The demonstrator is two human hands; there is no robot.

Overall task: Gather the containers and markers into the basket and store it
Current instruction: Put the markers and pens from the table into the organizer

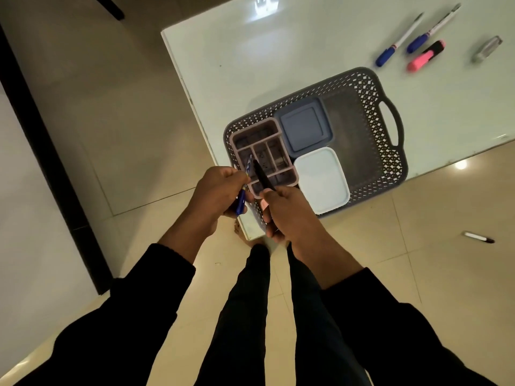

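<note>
A grey perforated basket (387, 151) sits at the near corner of the white table (250, 68). Inside it lie a pink divided organiser (245, 135), a blue-grey lidded container (303, 126) and a white lidded container (323, 179). My left hand (217, 193) grips a blue-capped marker (241, 201) whose tip points into the organiser. My right hand (284, 215) holds a black marker (262, 175), tip over the organiser too. On the table's far right lie two blue-capped markers (395, 43) (429, 30) and a pink highlighter (425, 55).
A clear small object (486, 48) lies at the table's right edge. One black-capped marker (478, 237) is on the tiled floor to the right. My legs stand close to the table corner. A dark strip runs along the floor at left.
</note>
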